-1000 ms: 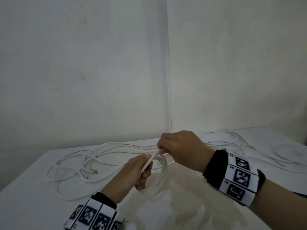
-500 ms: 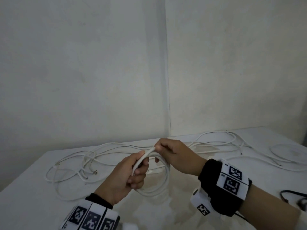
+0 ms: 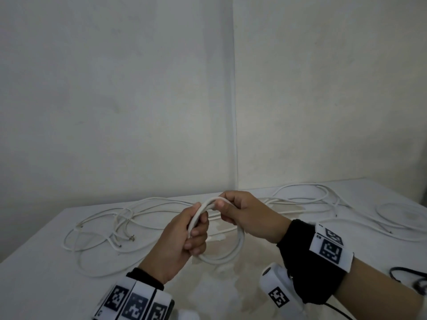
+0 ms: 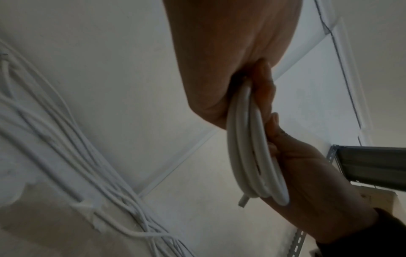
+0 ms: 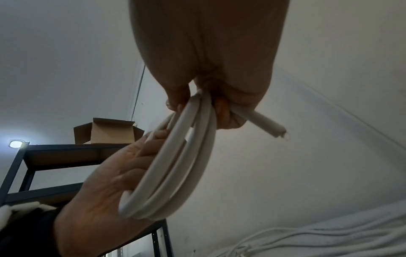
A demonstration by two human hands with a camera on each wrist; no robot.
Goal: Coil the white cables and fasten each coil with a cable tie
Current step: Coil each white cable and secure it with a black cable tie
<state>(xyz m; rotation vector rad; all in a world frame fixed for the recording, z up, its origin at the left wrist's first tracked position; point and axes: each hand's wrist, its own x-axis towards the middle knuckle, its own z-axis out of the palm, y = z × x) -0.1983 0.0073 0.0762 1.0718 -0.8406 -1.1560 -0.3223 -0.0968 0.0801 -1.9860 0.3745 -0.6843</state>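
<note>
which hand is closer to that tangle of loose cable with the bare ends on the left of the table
Left. The left hand grips the coil just right of the tangle; the right hand holds the coil farther right.

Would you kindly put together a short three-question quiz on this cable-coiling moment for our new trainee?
1. True or false: a cable tie already fastens the coil.
2. Which hand has a grip on the coil: (a) left hand only, (b) right hand only, (c) both?
3. Fill in: loose white cables lie on the white ____.

Key: 1 false; 2 c; 3 table.
</note>
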